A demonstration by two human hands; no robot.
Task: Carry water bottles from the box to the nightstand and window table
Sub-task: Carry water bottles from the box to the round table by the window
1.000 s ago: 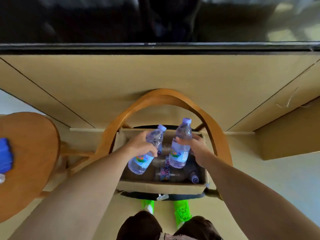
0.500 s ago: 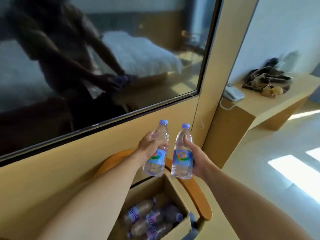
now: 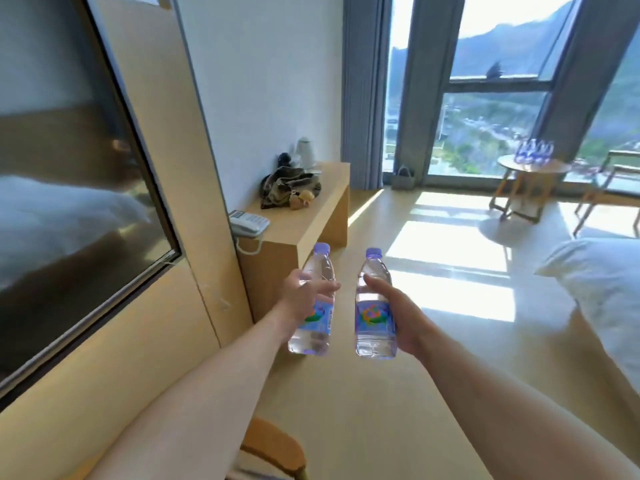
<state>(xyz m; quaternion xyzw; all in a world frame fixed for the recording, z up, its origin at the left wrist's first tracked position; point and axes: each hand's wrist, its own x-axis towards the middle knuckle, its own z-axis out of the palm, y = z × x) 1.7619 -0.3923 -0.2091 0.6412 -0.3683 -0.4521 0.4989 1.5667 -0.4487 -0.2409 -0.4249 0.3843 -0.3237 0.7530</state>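
My left hand (image 3: 300,298) grips a clear water bottle with a purple cap (image 3: 316,327) around its middle. A second such bottle (image 3: 374,323) stands upright in my right hand (image 3: 403,315), fingers wrapped behind its label. Both are held out in front of me at chest height, a little apart. Far off by the window stands a round wooden table (image 3: 533,167) with several purple-capped bottles (image 3: 533,151) on it. The box is out of view.
A low wooden desk (image 3: 308,216) along the left wall carries a phone (image 3: 247,223), a bag (image 3: 289,188) and a kettle. A dark TV screen (image 3: 69,188) fills the left wall. A white bed (image 3: 602,289) lies at the right, a chair back (image 3: 273,448) below me. Sunlit floor leads to the window.
My view has swung up and right from the box and chair to the room. Both hands still hold their bottles, now upright and further apart.
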